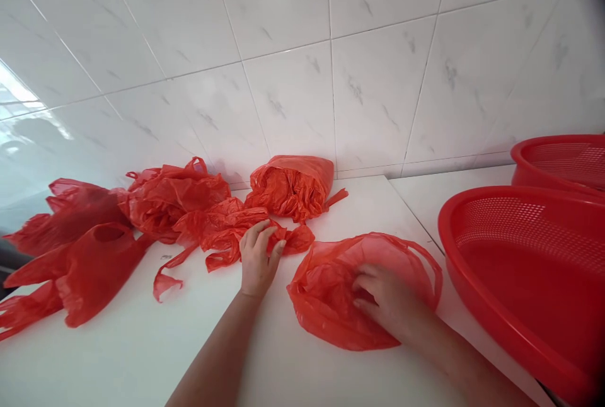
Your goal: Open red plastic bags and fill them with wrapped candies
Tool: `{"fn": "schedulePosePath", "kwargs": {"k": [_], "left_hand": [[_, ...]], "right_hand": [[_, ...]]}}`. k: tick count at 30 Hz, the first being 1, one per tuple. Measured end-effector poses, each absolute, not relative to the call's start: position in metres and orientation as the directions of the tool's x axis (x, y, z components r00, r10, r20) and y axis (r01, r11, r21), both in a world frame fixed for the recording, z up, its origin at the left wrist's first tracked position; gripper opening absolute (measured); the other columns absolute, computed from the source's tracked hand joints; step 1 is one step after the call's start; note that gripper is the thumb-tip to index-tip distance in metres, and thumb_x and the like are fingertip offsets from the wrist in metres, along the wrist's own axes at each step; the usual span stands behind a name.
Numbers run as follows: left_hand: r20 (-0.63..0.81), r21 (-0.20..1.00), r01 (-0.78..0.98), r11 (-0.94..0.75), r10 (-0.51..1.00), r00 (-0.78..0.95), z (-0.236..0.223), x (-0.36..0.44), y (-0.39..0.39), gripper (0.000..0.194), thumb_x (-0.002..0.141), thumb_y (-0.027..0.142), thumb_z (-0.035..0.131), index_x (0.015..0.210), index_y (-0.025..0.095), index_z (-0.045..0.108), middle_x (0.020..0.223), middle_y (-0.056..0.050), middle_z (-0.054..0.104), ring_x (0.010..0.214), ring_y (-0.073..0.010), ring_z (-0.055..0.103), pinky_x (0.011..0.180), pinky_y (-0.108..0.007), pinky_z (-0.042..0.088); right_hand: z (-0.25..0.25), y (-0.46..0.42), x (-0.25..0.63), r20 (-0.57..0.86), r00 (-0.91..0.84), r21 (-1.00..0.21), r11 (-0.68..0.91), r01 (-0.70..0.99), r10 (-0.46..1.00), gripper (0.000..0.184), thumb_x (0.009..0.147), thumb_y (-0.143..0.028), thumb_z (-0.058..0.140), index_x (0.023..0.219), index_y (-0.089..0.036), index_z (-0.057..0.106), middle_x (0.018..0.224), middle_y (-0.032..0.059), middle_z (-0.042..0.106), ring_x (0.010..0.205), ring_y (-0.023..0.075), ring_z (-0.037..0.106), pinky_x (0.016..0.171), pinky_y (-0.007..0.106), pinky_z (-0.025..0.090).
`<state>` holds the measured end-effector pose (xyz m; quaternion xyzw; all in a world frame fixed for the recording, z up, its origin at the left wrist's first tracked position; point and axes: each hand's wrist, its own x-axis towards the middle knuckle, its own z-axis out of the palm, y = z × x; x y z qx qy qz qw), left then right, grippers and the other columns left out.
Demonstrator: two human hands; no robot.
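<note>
Beside two red baskets (543, 275) (529, 172), left hand (256, 259) on crumpled bags (220, 227), right hand (385, 300) inside one bag (326, 319), thumbs and fingers apart.

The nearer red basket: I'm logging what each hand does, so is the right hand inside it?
No, the right hand is in the open red bag, left of the nearer red basket.

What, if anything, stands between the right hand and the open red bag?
Nothing visible: the right hand reaches into the open red bag, and the nearer red basket stands to its right.
</note>
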<state>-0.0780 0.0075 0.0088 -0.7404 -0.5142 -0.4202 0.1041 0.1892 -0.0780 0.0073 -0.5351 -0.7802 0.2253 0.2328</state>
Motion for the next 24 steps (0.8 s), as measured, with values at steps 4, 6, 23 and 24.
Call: {"fn": "schedulePosePath", "kwargs": {"k": [4, 6, 23, 24], "left_hand": [[0.730, 0.320, 0.635, -0.703, 0.610, 0.308, 0.010, -0.062, -0.022, 0.047, 0.091, 0.054, 0.031, 0.115, 0.020, 0.053, 0.120, -0.012, 0.054, 0.112, -0.0250, 0.050, 0.095, -0.041, 0.040], [0.721, 0.342, 0.541, -0.768, 0.584, 0.373, 0.008, -0.056, -0.034, 0.055, 0.088, 0.061, 0.028, 0.118, 0.020, 0.052, 0.119, -0.013, 0.053, 0.111, -0.0267, 0.051, 0.093, -0.043, 0.042], [0.612, 0.493, 0.532, -0.688, 0.709, 0.349, 0.010, -0.046, -0.062, 0.065, 0.076, 0.045, 0.065, 0.131, 0.023, 0.039, 0.127, -0.013, 0.047, 0.120, -0.0282, 0.043, 0.097, -0.046, 0.040], [0.599, 0.499, 0.550, -0.670, 0.725, 0.340, 0.011, -0.046, -0.062, 0.059, 0.077, 0.040, 0.065, 0.128, 0.023, 0.041, 0.125, -0.012, 0.048, 0.119, -0.0267, 0.044, 0.097, -0.044, 0.040]], "right_hand": [[0.005, -0.079, 0.189, 0.143, -0.332, -0.574, 0.351, 0.740, 0.932, 0.018, 0.076, -0.019, 0.057, 0.090, -0.021, 0.068, 0.110, 0.0043, 0.060, 0.101, 0.0214, 0.053, 0.089, 0.034, 0.041], [0.003, -0.080, 0.190, 0.158, -0.329, -0.559, 0.359, 0.748, 0.931, 0.025, 0.076, -0.019, 0.058, 0.098, -0.022, 0.068, 0.118, 0.0039, 0.058, 0.109, 0.0216, 0.050, 0.095, 0.035, 0.039], [0.014, -0.087, 0.181, 0.263, -0.256, -0.469, 0.355, 0.809, 0.930, 0.018, 0.081, -0.015, 0.056, 0.091, -0.020, 0.070, 0.095, 0.0047, 0.060, 0.087, 0.0186, 0.054, 0.078, 0.033, 0.046], [0.012, -0.086, 0.181, 0.234, -0.277, -0.467, 0.358, 0.809, 0.932, 0.016, 0.080, -0.015, 0.057, 0.090, -0.020, 0.070, 0.094, 0.0046, 0.061, 0.087, 0.0189, 0.054, 0.079, 0.034, 0.046]]}}
